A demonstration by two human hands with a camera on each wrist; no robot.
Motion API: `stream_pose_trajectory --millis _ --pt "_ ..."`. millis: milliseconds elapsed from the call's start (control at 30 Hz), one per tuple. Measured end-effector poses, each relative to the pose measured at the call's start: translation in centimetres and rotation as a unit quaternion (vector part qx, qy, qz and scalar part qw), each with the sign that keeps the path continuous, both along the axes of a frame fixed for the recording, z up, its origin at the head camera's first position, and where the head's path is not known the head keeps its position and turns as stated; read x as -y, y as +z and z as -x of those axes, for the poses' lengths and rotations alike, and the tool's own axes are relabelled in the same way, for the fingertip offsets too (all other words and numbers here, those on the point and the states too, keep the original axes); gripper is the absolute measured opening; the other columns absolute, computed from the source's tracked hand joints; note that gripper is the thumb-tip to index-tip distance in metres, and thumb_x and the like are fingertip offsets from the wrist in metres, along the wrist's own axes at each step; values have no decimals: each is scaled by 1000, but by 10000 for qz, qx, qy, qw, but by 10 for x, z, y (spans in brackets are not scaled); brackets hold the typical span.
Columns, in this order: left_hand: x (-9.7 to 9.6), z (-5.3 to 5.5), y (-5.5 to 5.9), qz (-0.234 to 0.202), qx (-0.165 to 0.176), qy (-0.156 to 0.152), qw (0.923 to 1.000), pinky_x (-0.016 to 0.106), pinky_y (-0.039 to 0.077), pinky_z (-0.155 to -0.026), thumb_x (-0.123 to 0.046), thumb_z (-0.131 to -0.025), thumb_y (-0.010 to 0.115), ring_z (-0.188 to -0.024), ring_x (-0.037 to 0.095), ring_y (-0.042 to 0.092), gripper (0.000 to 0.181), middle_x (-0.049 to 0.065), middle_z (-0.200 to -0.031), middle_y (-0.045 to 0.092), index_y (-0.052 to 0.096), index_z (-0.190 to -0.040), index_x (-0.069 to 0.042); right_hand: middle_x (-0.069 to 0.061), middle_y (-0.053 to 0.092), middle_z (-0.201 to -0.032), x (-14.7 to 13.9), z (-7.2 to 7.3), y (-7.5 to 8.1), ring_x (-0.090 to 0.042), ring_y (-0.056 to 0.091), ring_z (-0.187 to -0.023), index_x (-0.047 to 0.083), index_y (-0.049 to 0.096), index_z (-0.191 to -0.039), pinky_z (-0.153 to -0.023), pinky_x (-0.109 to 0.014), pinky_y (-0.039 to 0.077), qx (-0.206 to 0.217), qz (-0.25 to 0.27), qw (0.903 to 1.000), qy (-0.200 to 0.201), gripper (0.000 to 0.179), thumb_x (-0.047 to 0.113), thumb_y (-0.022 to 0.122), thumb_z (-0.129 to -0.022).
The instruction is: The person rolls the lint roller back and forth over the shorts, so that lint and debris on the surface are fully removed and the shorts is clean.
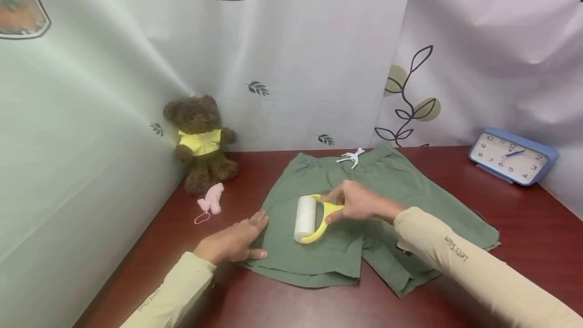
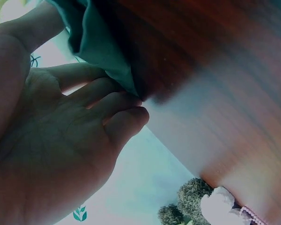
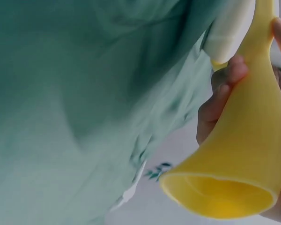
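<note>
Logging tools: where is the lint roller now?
Head view, near centre: the lint roller is in the right hand, over the image-left leg of the green shorts.

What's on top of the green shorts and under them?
The right hand holds a yellow-handled roller on the green shorts, and the left hand touches their edge. Red table shows around them, but whatever the shorts cover can't be seen.

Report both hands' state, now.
Left hand: open, touching the green fabric shorts.
Right hand: closed, holding the yellow-handled white cylindrical roller.
</note>
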State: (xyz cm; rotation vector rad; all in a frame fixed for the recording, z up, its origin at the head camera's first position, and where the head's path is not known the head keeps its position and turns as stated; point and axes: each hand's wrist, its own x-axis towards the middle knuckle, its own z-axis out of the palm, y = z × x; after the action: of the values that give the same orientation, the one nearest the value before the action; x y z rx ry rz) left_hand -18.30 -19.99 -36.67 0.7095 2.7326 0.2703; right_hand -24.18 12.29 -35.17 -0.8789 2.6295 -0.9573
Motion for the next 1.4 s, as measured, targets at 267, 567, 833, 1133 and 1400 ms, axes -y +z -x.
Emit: stream_pose_trajectory --millis 267,567,833,1133,1400 --pt "0 -2 -3 1 60 36 10000 53 30 -123 -29 -91 74 -154 36 26 82 23 -165 26 33 -154 5 -6 67 -59 -38 3 2 -3 26 -46 4 68 -128 -44 -18 28 54 -39 9990 440 60 35 85 -79" --pt "1 0 2 53 -42 -29 10000 53 31 -123 -29 -92 73 -154 37 27 81 23 -164 26 33 -153 5 0 60 -53 -75 5 13 -1 31 -45 2 67 -129 -45 -18 31 170 -337 9983 436 65 36 86 -77" --pt "1 -1 0 52 -36 3 10000 53 31 -123 -30 -92 73 -154 37 28 81 23 -164 26 33 -153 5 -6 68 -62 -110 4 16 -1 36 -47 2 66 -131 -47 -19 35 282 -575 9974 332 68 38 86 -77" --pt "2 -3 1 48 -26 -37 10000 53 31 -123 -30 -91 73 -154 37 27 81 24 -164 27 34 -153 6 -6 68 -62 -147 0 16 1 37 -47 1 66 -130 -46 -18 37 334 -500 9976 347 68 40 85 -77" --pt "-1 -1 1 40 -11 -3 10000 53 30 -123 -30 -91 74 -154 37 27 82 23 -164 27 34 -153 6 0 63 -58 -186 0 20 1 39 -48 0 66 -128 -45 -19 38 338 -558 9976 222 68 38 86 -75"
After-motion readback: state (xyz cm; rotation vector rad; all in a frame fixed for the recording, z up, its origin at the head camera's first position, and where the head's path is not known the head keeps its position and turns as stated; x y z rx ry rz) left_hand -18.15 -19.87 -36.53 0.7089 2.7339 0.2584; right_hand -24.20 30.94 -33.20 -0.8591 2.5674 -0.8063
